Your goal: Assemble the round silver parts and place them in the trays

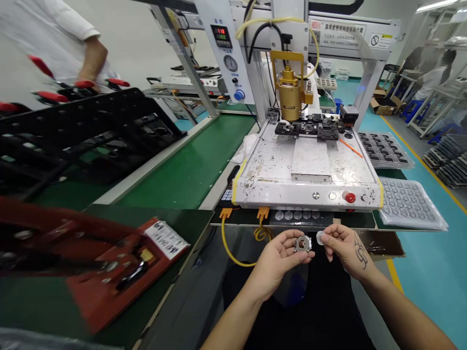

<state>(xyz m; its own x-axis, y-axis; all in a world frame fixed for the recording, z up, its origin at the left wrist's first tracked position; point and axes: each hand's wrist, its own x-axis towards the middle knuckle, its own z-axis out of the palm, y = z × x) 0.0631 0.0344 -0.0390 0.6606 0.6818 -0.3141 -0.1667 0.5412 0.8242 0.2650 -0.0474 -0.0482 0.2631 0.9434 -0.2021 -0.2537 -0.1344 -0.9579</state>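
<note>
Between the thumb and fingers of my left hand is a round metal watch case, its open ring facing up at me. My right hand pinches a small, thin, pale disc by its edge, a short gap to the right of the case. Both hands are in front of the white bench machine, above my lap. A strip of similar round discs lies under the machine's front edge. Fingertips cover part of the case and of the disc.
A brass press head hangs over a black fixture on the machine. Trays of parts lie to the right. On the left stand a red hand press and a green conveyor. Another person's arm is at the upper left.
</note>
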